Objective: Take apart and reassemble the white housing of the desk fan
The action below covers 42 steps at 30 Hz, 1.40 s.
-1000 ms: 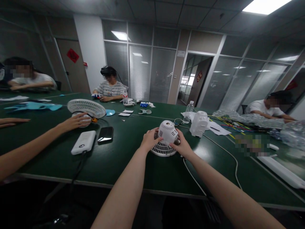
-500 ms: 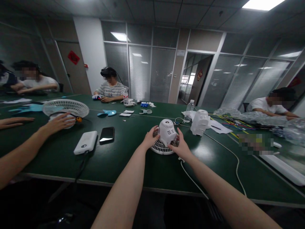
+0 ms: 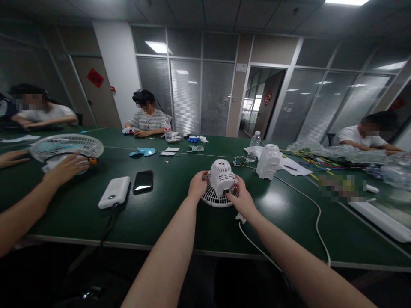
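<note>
My white fan head [image 3: 221, 182] is face-down on the green table [image 3: 173, 218], right of the smartphone [image 3: 143, 182], motor housing [image 3: 221, 171] pointing up, axis pretty much vertical. Got it grasped from both sides: left hand [image 3: 198, 186] curled at the grille [image 3: 210, 197], right hand [image 3: 240, 196] opposite, thumb by the housing's lower edge, arms [image 3: 175, 233] stretched forward.

— What's covered on the fan head [image 3: 221, 182]?
— The middle of its grille [image 3: 217, 202], behind the white housing [image 3: 221, 168], and the grille's sides, behind the left hand [image 3: 198, 187] and right hand [image 3: 242, 197].
— And at the edges?
— The left edge crops a co-worker's hand [image 3: 13, 158]; the right edge, a white strip [image 3: 380, 221].
— The far bottle's [image 3: 167, 130] label?
— Too small to read. A mosaic patch [image 3: 342, 187] blurs something farther right.
</note>
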Available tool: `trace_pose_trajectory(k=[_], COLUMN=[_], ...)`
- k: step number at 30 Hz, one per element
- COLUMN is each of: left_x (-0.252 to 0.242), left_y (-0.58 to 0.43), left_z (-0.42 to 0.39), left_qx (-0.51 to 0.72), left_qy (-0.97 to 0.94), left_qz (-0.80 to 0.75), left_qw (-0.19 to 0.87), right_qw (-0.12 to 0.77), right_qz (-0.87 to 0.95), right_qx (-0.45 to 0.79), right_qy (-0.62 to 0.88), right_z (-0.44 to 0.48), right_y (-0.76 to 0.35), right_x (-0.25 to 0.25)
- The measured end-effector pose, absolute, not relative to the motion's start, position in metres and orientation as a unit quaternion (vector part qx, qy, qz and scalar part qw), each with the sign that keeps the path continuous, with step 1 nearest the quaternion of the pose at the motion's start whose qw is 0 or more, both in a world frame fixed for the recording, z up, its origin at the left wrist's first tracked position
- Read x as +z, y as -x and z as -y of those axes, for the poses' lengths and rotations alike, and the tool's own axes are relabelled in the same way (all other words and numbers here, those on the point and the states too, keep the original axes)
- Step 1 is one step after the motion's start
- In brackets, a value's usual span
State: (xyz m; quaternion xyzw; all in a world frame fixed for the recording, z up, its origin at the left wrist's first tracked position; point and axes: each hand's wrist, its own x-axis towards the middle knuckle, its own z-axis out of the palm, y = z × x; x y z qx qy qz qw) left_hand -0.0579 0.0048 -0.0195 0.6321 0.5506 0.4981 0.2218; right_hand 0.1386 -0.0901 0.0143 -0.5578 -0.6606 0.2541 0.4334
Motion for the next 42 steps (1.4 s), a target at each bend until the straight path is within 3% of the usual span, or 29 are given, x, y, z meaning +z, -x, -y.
trace_pose_trajectory(k=[10, 30, 42], left_x=[-0.010, -0.002, -0.011], left_y=[0.054, 0.048, 0.046], left_z=[0.004, 0.012, 0.007], left_qx=[0.523, 0.495, 0.462], left_qy=[-0.631, -0.665, -0.703], left_qz=[-0.543, -0.527, -0.503], left_qw=[0.183, 0.189, 0.199], right_qw=[0.471, 0.446, 0.468], right_qz=[0.598, 0.658, 0.595], right_qx=[0.394, 0.291, 0.397], right_qy=[0.515, 0.533, 0.519], right_z=[0.098, 0.084, 0.078], right_y=[-0.134, -0.131, -0.131], right_x=[0.015, 0.011, 0.011])
